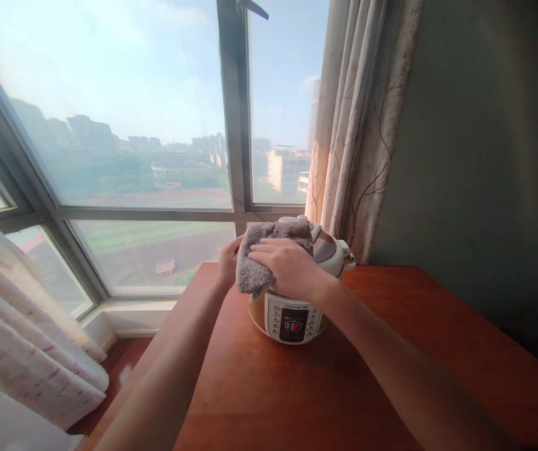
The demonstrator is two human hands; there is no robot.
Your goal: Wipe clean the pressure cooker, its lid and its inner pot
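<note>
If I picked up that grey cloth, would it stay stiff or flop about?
The cloth would probably flop, since it drapes over the edge of the cooker. Its fuzzy surface suggests it wouldn't be slippery. Looking soft, it seems unlikely to break.

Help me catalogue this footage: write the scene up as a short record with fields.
Right grip: palm down on the gray cloth, fingers extended
Left grip: at the cloth's left edge, fingertips hidden
Cloth position: over part of the cooker's top
Control panel: on the cooker's near side, dark centre
Surface: reddish wooden table
Background: window, curtains left and right
</note>
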